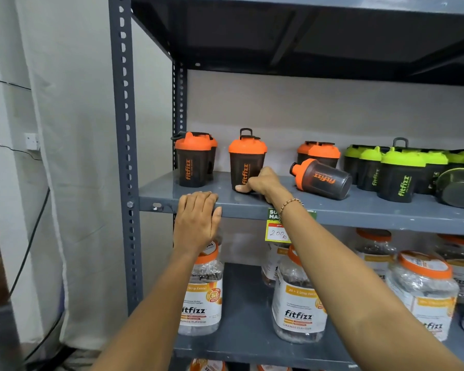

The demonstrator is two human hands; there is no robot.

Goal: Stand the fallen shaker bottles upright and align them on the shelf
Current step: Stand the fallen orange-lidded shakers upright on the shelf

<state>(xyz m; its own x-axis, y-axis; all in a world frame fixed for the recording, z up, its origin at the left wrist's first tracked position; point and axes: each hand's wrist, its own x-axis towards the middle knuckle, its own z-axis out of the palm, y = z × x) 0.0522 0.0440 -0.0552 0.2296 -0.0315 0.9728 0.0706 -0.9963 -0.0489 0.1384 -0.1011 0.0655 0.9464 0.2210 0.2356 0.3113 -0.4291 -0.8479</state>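
Note:
On the grey shelf [359, 210], an upright dark shaker bottle with an orange lid [245, 156] stands in the middle left. My right hand [263, 183] grips its base. My left hand [197, 218] rests flat on the shelf's front edge, holding nothing. Another upright orange-lid shaker [192, 159] stands at the far left with one more behind it. To the right, an orange-lid shaker [323, 179] lies on its side, lid pointing left. At the far right a green-lid shaker [457, 187] lies fallen with its base facing me.
Two upright orange-lid shakers [322, 153] stand at the back. Several upright green-lid shakers [397, 172] crowd the right. The steel upright post [123, 129] is at the left. Below, clear jars with orange lids [298, 298] and a price tag [277, 231] hang near my right wrist.

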